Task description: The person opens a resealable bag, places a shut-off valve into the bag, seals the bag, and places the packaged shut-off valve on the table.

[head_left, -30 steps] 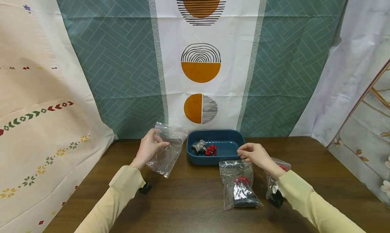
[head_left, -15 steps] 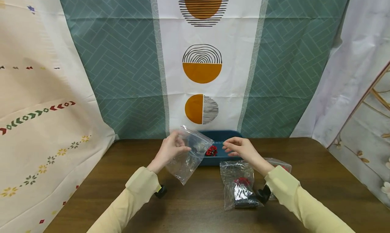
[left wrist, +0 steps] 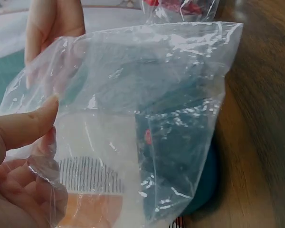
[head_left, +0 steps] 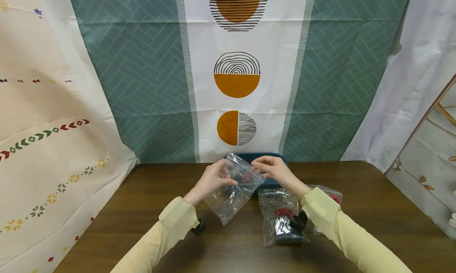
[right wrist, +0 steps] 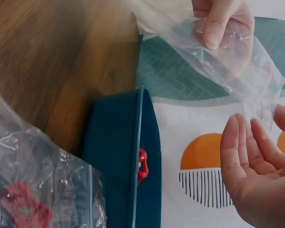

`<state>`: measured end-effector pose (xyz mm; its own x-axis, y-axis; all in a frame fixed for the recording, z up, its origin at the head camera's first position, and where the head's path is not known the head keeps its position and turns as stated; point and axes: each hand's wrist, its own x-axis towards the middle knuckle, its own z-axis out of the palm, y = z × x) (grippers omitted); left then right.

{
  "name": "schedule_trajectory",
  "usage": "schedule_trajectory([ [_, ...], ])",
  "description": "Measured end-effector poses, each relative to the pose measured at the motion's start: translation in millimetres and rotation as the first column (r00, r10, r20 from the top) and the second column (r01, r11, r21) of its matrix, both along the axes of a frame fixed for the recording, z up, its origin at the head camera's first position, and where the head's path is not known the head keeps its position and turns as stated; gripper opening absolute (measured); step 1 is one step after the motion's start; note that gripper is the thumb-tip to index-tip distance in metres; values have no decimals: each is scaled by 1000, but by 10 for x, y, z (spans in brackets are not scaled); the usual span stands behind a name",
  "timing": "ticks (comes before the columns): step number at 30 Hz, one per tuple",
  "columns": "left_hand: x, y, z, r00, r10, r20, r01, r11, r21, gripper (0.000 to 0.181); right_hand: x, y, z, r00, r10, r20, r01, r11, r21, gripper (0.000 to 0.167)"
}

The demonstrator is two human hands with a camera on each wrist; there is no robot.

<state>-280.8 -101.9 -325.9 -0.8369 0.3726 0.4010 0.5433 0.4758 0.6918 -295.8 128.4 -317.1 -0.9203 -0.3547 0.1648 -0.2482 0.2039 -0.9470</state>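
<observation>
My left hand (head_left: 213,180) pinches a clear zip-lock bag (head_left: 229,201) between thumb and fingers, holding it tilted in front of the blue tray (head_left: 272,182). The bag looks flat, with nothing inside. My right hand (head_left: 273,170) is at the bag's zip edge; in the right wrist view its fingers and thumb lie apart on either side of a bag corner (right wrist: 266,111). Whether they touch the film is hard to tell. A red handwheel (right wrist: 142,166) shows inside the tray in the right wrist view. A metal fitting beside it is blurred behind the bag in the head view.
A filled zip-lock bag (head_left: 284,225) with a red part and a dark block lies on the wooden table (head_left: 228,253), in front of the tray. Another bag (head_left: 335,197) with something red lies partly behind my right forearm. Patterned cloth (head_left: 160,86) hangs behind the table.
My left hand has carried the bag rightward, across the front of the tray. My right hand has moved left from the tray's right end to the bag's zip edge.
</observation>
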Motion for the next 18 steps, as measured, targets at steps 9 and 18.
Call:
schedule_trajectory([
  [9,-9,88,8,996,-35,78,38,999,-39,41,-5,0,-4,998,18,-59,-14,997,74,26],
  [18,23,105,-39,988,-92,124,99,994,-49,41,37,29,-60,994,39,-102,-29,995,98,20],
])
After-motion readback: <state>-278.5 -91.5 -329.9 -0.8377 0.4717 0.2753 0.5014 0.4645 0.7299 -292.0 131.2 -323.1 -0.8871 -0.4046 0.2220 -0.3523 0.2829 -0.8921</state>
